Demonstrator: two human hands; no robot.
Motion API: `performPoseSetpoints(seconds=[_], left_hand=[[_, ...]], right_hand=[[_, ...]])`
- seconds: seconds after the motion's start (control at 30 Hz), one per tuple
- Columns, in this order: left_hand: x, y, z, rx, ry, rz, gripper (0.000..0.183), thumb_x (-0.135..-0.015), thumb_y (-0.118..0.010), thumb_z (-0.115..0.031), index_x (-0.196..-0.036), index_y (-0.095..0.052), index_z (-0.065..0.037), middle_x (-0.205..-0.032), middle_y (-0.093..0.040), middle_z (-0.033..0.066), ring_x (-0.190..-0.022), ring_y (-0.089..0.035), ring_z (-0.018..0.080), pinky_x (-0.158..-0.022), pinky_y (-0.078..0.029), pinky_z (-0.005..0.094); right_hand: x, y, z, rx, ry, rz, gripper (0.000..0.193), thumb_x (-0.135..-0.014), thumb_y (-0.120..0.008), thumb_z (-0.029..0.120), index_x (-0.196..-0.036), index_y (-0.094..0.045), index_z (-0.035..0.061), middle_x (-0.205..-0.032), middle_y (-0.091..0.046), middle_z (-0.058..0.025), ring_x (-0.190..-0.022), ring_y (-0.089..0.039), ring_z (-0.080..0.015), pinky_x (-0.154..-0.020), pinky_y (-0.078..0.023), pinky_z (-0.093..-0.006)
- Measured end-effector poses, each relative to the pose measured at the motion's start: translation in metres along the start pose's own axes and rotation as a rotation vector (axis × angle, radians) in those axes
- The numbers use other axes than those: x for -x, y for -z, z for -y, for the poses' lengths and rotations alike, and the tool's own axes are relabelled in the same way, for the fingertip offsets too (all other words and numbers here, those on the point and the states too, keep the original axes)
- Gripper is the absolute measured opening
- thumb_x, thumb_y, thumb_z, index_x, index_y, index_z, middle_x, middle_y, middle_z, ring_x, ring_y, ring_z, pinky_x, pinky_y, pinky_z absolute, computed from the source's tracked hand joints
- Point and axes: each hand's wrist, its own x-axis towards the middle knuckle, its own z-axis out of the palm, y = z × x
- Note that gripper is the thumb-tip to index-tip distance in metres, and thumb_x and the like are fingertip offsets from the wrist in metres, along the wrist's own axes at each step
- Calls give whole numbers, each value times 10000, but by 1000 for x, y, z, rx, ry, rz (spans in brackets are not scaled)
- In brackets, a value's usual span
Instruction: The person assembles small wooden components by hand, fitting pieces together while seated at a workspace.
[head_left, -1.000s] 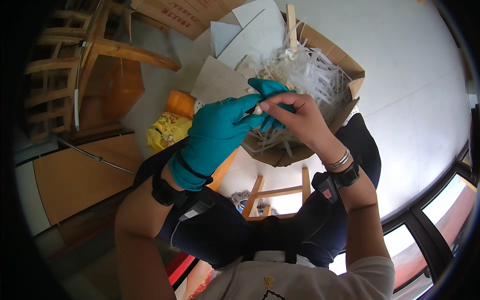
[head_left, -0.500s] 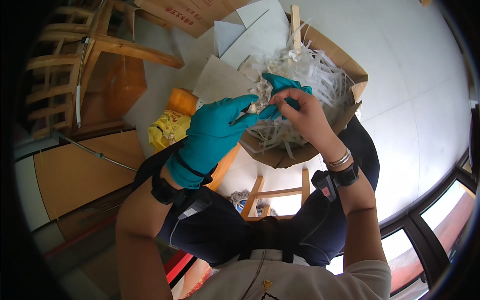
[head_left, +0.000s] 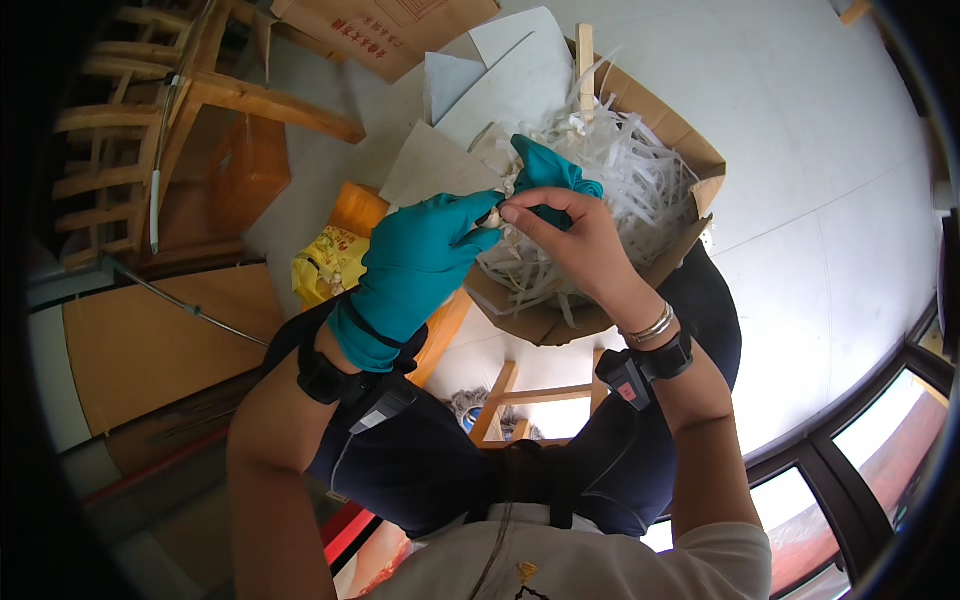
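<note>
In a teal rubber glove, my left hand (head_left: 415,250) grips a small pale garlic clove (head_left: 493,217) between thumb and fingers. My bare right hand (head_left: 582,245) has its thumb and forefinger pinched together at the same clove, touching it from the right. Just behind the right fingers is a crumpled teal glove (head_left: 548,165); whether the right hand's curled fingers hold it or it lies on the paper, I cannot tell. Below both hands stands a cardboard box (head_left: 685,130) full of white shredded paper strips (head_left: 635,165), with whitish flakes near the fingertips.
A yellow bag (head_left: 330,265) with pale bits sits left of the box, near an orange block (head_left: 358,208). Grey boards (head_left: 515,85) and a wooden stick (head_left: 585,70) lean at the box. A wooden chair (head_left: 270,108) lies at the far left. A wooden stool (head_left: 540,395) is between my knees.
My right hand has moved left, bringing its fingertips onto the clove in my left hand. The whole view has shifted slightly.
</note>
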Motion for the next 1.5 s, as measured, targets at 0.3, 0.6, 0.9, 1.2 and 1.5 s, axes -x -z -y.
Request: performPoseSetpoints(seconds=[0.3, 0.6, 0.9, 1.2, 1.5], left_hand=[[11, 6, 4, -206, -163, -141, 174, -822, -609, -260, -938, -622, -132, -741, -605, 118, -641, -596, 323, -536, -460, 415], [13, 2, -7, -145, -313, -246, 223, -813, -606, -350, -842, -644, -132, -735, -619, 114, -660, -607, 308, -567, -470, 405], [24, 9, -45, 90, -387, -200, 263, -854, -541, -346, -896, -643, -108, -799, -638, 148, -743, -616, 350, -639, -479, 425], [55, 18, -58, 274, -419, -124, 282, -874, -555, -330, -983, -640, -85, -864, -641, 163, -804, -622, 309, -700, -482, 374], [70, 37, -51, 744, -254, 224, 331, -894, -576, -304, -1096, -607, -44, -899, -655, 13, -719, -546, 82, -626, -459, 237]], right_hand=[[6, -18, 11, -69, -103, 8, 177, -867, -629, 136, -984, -664, 8, -856, -663, -7, -792, -544, -48, -720, -442, -213], [31, -13, 49, 263, 5, -127, 173, -871, -624, 140, -984, -665, 15, -839, -636, 7, -759, -534, -56, -711, -430, -198], [66, -12, 82, 301, 140, -322, 188, -820, -699, 148, -962, -637, 43, -895, -630, -3, -807, -560, -67, -736, -454, -209], [93, -25, 110, 382, 262, -389, 163, -819, -697, 131, -926, -632, 27, -868, -627, -12, -770, -558, -63, -688, -468, -202], [92, -22, 135, 363, 152, -177, 126, -828, -682, 129, -880, -617, 35, -784, -592, 15, -735, -526, -59, -683, -442, -206]])
